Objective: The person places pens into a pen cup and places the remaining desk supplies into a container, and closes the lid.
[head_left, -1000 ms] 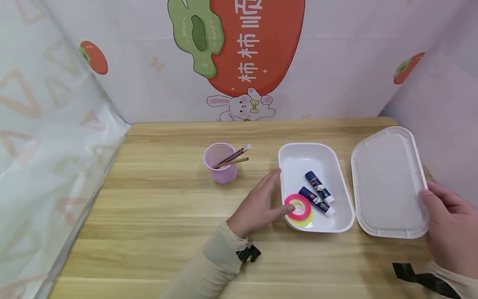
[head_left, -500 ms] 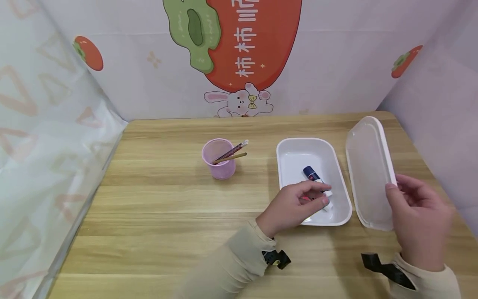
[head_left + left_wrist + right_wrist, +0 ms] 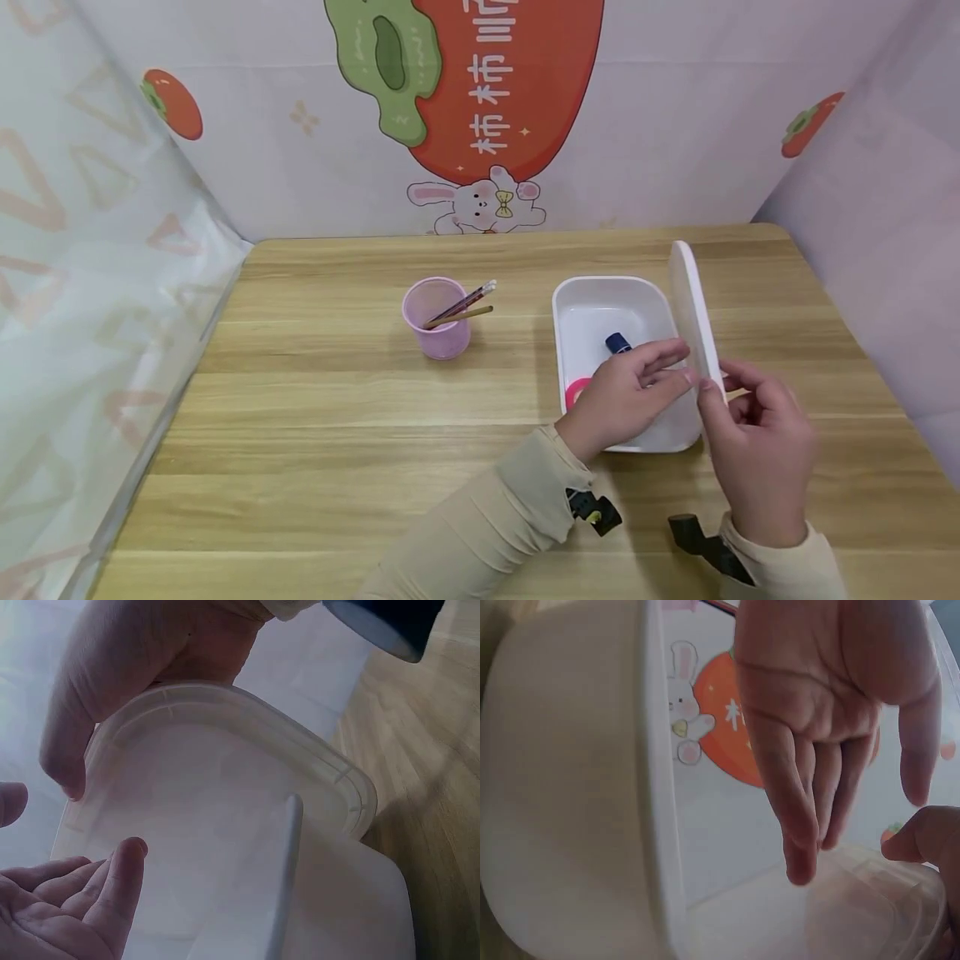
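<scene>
A white plastic lid [image 3: 697, 317] stands nearly upright on edge along the right side of a white box [image 3: 596, 293]. My right hand [image 3: 765, 454] holds the lid by its near right edge, thumb on one side and fingers behind. Over the box reaches my left hand [image 3: 626, 398], its fingers extended toward the lid's inner face; the left wrist view shows its fingertips [image 3: 131, 851] apart from the lid. Inside the box I see the dark blue end of a glue stick [image 3: 618, 342] and part of a pink tape roll [image 3: 576, 392]. My left hand hides the other contents.
A pink cup [image 3: 442, 337] holding several pencils stands left of the box on the wooden table [image 3: 315, 450]. Printed white sheeting [image 3: 660, 167] hangs behind the table and along both sides.
My right hand has brought the lid leftward and tilted it from facing up to nearly upright beside the box. My left hand has moved right, from the box's left rim to over its contents.
</scene>
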`<state>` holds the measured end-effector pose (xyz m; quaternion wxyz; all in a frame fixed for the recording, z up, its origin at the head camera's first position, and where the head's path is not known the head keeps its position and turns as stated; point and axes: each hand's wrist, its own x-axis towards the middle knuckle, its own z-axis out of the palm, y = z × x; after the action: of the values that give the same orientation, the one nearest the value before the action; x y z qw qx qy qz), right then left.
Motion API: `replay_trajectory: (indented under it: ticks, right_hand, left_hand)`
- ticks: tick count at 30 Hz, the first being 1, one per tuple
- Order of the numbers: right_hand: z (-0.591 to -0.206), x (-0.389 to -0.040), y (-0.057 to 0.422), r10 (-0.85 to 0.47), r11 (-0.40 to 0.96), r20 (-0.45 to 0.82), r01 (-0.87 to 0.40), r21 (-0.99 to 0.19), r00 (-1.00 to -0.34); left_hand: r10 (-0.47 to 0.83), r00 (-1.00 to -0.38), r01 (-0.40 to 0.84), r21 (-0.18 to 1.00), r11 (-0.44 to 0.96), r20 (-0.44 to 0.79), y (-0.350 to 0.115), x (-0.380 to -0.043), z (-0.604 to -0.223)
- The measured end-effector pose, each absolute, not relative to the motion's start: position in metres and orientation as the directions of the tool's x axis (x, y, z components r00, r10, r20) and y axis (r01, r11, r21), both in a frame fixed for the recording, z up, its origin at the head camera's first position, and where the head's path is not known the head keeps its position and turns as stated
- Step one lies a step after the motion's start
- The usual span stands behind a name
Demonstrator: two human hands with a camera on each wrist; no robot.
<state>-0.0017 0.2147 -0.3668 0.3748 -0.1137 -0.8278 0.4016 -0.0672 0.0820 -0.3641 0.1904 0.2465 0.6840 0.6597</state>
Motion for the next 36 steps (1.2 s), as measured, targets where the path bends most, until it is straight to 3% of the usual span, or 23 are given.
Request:
replay_trajectory:
  ticks: [5, 18, 32, 36]
  right_hand:
    - [-0.377, -0.001, 0.203, 0.356, 0.734, 0.633, -0.213, -0.644, -0.688]
    - [-0.391, -0.003, 0.198, 0.235, 0.757, 0.673, -0.302, -0.58, -0.702]
    - [-0.385, -0.003, 0.206, 0.077, 0.653, 0.549, -0.374, -0.659, -0.832]
    - [-0.383, -0.005, 0.219, 0.036, 0.534, 0.484, -0.392, -0.749, -0.874]
  left_hand:
    - [0.578, -0.815, 0.043, 0.999, -0.025, 0.049, 0.08, -0.066, -0.37]
    - [0.476, -0.879, -0.016, 0.999, -0.041, 0.005, 0.073, -0.065, -0.378]
    - [0.454, -0.89, -0.103, 0.985, -0.138, -0.029, 0.066, -0.068, -0.387]
    - [0.468, -0.883, -0.137, 0.974, -0.179, -0.038, 0.062, -0.07, -0.388]
